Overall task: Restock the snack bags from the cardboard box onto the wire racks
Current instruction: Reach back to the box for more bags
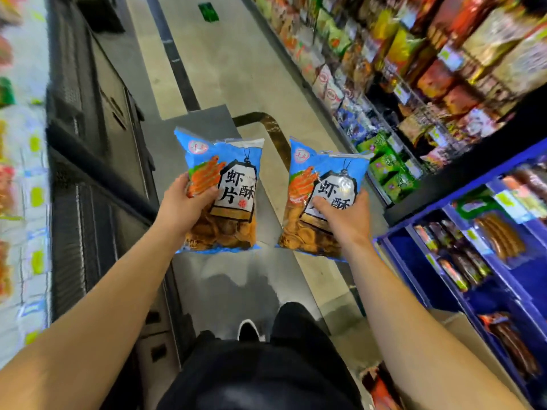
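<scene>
Each hand grips one glossy blue plastic snack bag of orange prawn crackers, held out at chest height over the grey aisle floor (225, 84). The left hand (185, 204) pinches the left bag (228, 173) by its side edge, and the right hand (346, 216) clasps the right bag (331, 179) across its lower face. They look light, air-puffed and slippery — the crackers brittle, so a loose hold at the edges or the sealed top suits best. The cardboard box (461, 329) is cut off at lower right, probably open. The wire racks (393, 93) on the right are blurred, any free slot unreadable.
</scene>
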